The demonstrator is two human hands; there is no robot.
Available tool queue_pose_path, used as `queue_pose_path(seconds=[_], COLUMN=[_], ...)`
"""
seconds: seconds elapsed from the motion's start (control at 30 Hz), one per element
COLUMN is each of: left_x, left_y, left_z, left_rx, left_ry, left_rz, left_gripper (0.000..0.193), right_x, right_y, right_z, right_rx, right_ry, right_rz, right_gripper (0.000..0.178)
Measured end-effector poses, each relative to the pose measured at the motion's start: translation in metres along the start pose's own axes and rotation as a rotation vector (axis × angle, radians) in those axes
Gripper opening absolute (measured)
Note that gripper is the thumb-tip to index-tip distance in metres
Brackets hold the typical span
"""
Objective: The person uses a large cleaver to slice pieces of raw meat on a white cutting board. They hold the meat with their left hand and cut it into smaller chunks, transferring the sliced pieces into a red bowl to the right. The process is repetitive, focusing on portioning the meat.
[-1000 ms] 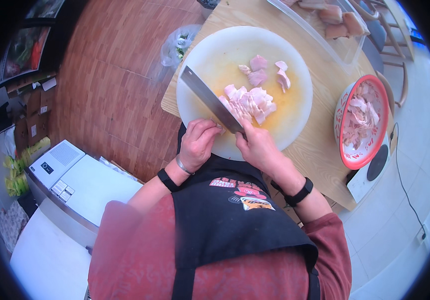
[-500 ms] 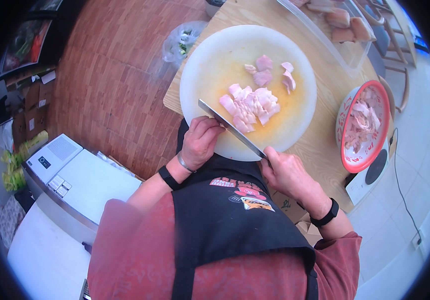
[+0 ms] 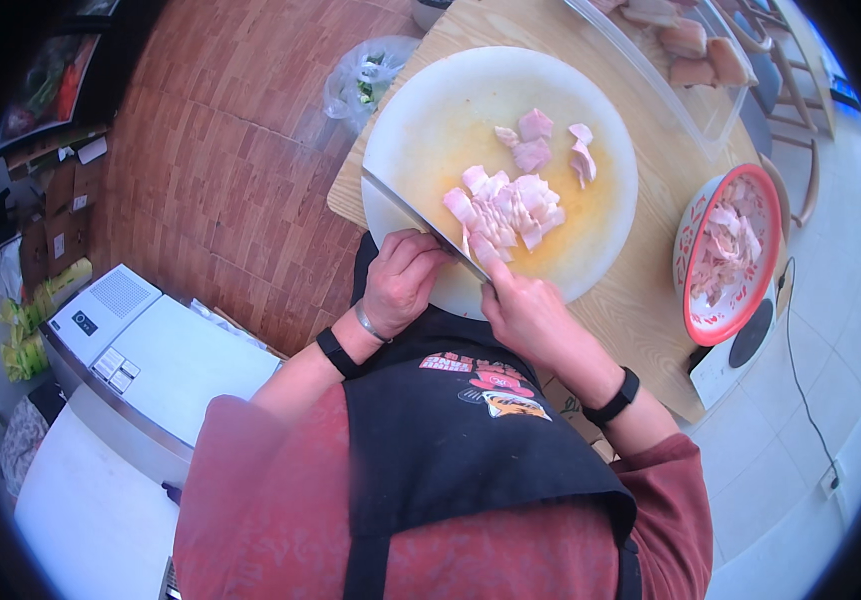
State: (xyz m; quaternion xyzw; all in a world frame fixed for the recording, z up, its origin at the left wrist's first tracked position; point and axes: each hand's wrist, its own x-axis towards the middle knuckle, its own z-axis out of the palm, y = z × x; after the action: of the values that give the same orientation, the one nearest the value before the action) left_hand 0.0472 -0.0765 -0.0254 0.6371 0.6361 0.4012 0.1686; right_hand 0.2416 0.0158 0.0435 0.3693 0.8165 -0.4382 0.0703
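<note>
My right hand is closed around the handle of a long-bladed knife, which lies slantwise over the near left part of a round white cutting board. My left hand has its fingers curled and pressed together at the board's near edge, close against the blade. What is under those fingertips is hidden. Beyond the blade lies a heap of cut pale pink meat pieces. A few separate meat pieces lie farther back, with paler strips to their right.
The board rests on a wooden table. At its right, a red-rimmed bowl of meat leans tilted by a white device with a dark disc. A clear tray with meat blocks stands far right. A plastic bag with greens is at far left.
My right hand has slid the knife toward the far left, so more of its blade passes my left hand. My left hand stays nearly in place.
</note>
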Motion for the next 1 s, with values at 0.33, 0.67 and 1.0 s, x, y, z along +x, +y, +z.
queue_pose_path(seconds=[0.33, 0.67, 1.0], left_x=[-0.003, -0.003, 0.000], left_y=[-0.001, -0.002, -0.005], left_z=[-0.001, 0.001, 0.002], left_rx=[-0.023, -0.019, -0.018], left_ry=[0.022, 0.020, 0.004], left_rz=[0.018, 0.015, 0.019], left_gripper=[0.023, 0.024, 0.022], right_x=[-0.008, -0.047, -0.020], right_y=[0.013, 0.006, 0.011], right_z=[-0.010, -0.046, -0.029], right_rx=[0.161, 0.015, 0.121], right_ry=[0.113, -0.110, -0.106], right_rz=[0.038, 0.040, 0.062], right_gripper=[0.012, 0.016, 0.015])
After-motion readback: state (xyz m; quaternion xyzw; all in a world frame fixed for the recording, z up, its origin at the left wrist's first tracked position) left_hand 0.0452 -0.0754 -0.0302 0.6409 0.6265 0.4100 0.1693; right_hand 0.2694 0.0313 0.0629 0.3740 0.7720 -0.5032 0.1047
